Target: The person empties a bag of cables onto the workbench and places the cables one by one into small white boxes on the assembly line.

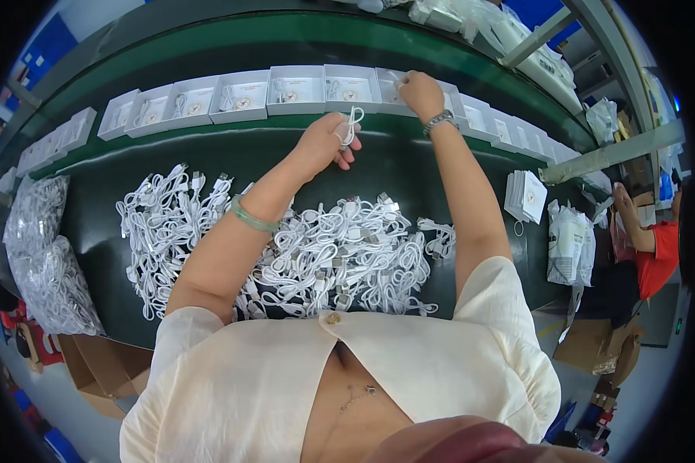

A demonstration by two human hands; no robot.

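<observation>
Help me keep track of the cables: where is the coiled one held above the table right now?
In the head view, the coiled white cable is near the upper middle, in the left hand, beside the row of open white boxes.

Evenly bright, strong fisheye bending, black corners, pale glare on dark green worktop [409,170]

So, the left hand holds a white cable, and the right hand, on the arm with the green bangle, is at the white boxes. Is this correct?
One detail is wrong: the head view shows the green bangle on the left arm. The left hand does hold a white cable, and the right hand is at the white boxes.
</observation>
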